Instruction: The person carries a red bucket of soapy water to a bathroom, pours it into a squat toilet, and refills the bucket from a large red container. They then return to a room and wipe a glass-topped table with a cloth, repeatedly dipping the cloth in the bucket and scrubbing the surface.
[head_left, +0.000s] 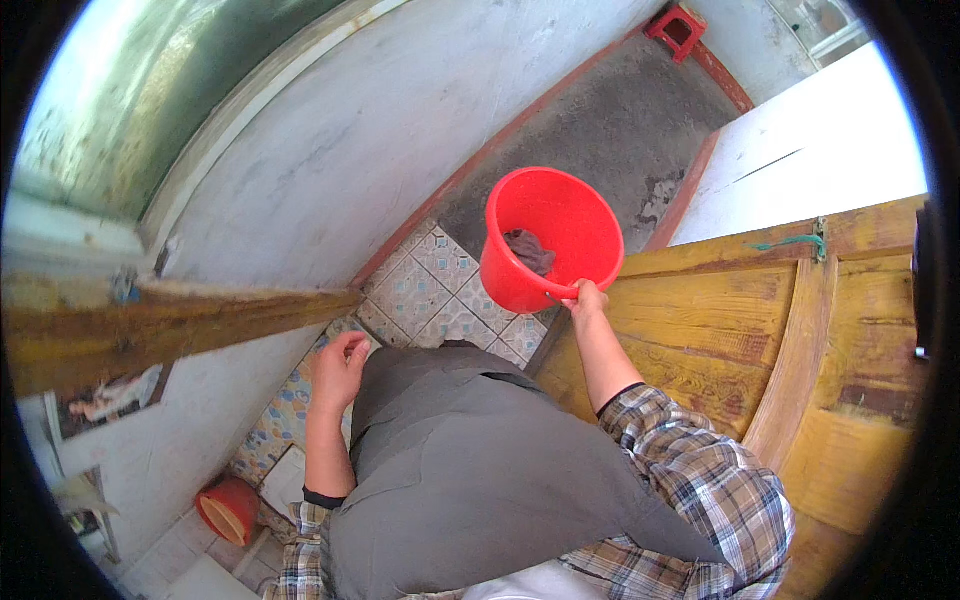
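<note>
A red plastic bucket (577, 217) hangs out in front of me, held by its near rim in my right hand (589, 298). Inside, at the bottom, lies a crumpled dark brownish cloth (531, 251). My left hand (339, 371) is held in the air beside my grey apron (465, 435), its fingers loosely curled and with nothing in them that I can see. Patterned floor tiles (420, 292) show between the left hand and the bucket.
A yellow wooden door (697, 315) stands close on the right. The pale wall (360, 135) and a wooden door frame (187, 319) are on the left. A red stool (677, 30) stands far off; another reddish bucket (229, 510) is at lower left.
</note>
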